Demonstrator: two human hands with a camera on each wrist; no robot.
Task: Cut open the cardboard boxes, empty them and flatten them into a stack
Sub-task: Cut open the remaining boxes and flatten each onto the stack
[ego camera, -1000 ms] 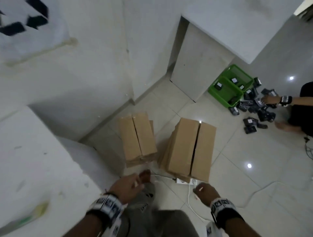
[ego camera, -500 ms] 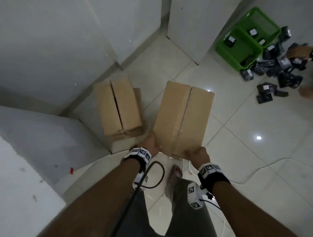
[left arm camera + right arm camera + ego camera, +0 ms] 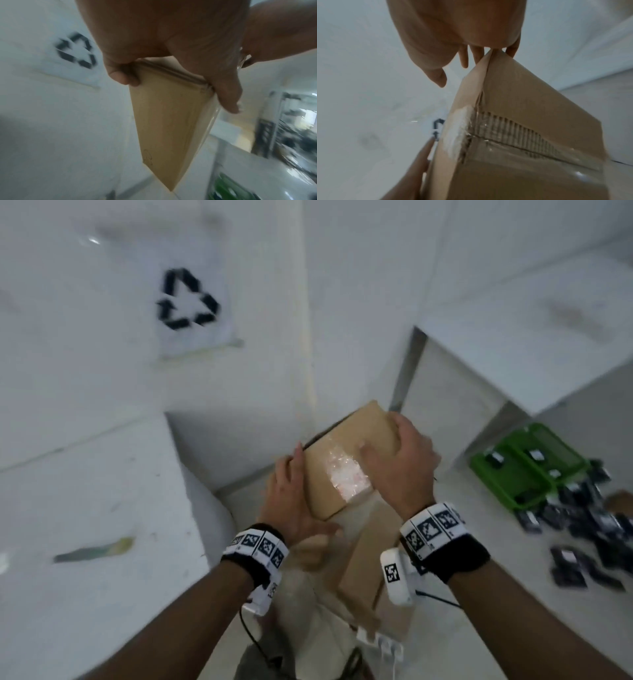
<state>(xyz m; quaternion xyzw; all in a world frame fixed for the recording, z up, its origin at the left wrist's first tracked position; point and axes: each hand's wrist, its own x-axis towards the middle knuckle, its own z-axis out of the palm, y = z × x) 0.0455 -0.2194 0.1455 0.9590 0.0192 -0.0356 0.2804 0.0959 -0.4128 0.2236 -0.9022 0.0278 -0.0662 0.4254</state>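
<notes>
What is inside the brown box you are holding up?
I cannot see inside. The cardboard box looks closed, with shiny clear tape over its seam. My left hand and right hand each keep a grip on a side.

A held box (image 3: 346, 460) sits at frame centre, with another box (image 3: 368, 573) below it on the floor. Crates (image 3: 527, 470) lie at right. A recycling sign (image 3: 186, 299) hangs upper left.

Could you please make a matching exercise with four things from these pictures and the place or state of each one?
Things:
1. box
2. crate
3. recycling sign
4. tape

Places or states:
A. on the wall
B. held up in both hands
C. green, on the floor at the right
D. shiny, stuck on the cardboard

Pairs: 1-B, 2-C, 3-A, 4-D
</notes>
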